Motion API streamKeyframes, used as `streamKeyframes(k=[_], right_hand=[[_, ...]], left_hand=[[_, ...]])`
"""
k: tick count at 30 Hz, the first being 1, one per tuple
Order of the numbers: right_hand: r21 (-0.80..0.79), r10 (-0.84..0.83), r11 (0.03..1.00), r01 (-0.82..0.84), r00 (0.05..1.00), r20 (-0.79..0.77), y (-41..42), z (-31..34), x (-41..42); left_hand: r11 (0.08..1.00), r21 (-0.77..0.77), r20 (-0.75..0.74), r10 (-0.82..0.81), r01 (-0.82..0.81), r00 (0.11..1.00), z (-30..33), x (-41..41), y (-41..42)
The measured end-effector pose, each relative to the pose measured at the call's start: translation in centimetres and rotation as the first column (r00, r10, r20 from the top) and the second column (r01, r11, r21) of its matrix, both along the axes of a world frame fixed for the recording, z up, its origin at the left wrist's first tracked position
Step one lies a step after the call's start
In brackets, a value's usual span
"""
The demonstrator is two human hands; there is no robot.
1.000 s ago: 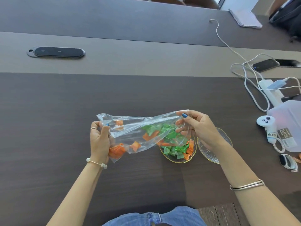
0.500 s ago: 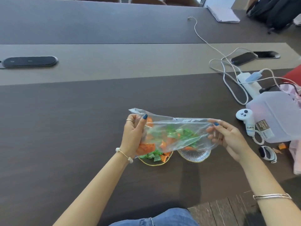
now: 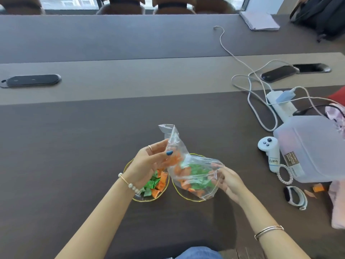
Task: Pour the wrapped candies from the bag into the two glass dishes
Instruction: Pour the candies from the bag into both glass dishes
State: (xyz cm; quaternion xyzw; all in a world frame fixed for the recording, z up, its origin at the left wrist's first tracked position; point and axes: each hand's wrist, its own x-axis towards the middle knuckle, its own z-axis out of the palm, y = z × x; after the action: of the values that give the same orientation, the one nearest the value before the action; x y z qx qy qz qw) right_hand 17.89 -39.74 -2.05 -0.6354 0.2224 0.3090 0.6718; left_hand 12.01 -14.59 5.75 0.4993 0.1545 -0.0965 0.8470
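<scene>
— dishes? hands?

— two glass dishes, side by side on the dark table. left dish heaped with green and orange candies, too jumbled to count. right dish mostly hidden under the one clear bag.

— grip on the bag?

— two hands, both grasping it. left hand pinching the upper end, raised. right hand holding the lower end, over the right dish — green and orange candies inside the bag.

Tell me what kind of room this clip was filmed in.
Most likely an office meeting room: a long dark conference table with flush cable hatches in its middle strip, padded chairs lined up along the far side, and a power strip with chargers.
</scene>
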Motion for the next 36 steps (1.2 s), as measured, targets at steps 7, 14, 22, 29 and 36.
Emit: streamKeyframes(k=[7,14,22,29,36], right_hand=[[-0.221,0.175,0.965,-0.144,0.977,0.125,0.2,-0.9,-0.4],[-0.175,0.057,0.984,-0.023,0.980,0.192,0.5,-1.4,-1.1],[-0.136,0.020,0.991,0.007,0.979,0.203,0.5,-1.6,-1.4],[-0.033,-0.011,0.999,0.017,0.985,0.171,0.9,-0.6,-1.4],[-0.034,0.056,0.998,-0.050,0.973,0.225,1.5,0.3,-1.2]], left_hand=[[0.863,0.466,-0.061,0.250,-0.194,0.966,-1.6,-1.3,-1.6],[0.740,0.618,0.053,0.297,-0.264,0.954,-0.8,-2.4,-2.6],[0.963,0.147,0.089,0.213,-0.224,0.973,5.5,-1.5,-4.0],[0.994,0.050,0.199,0.084,-0.096,0.976,8.6,-1.0,-4.9],[0.983,0.112,0.209,0.118,-0.143,0.971,8.9,-1.8,-3.2]])
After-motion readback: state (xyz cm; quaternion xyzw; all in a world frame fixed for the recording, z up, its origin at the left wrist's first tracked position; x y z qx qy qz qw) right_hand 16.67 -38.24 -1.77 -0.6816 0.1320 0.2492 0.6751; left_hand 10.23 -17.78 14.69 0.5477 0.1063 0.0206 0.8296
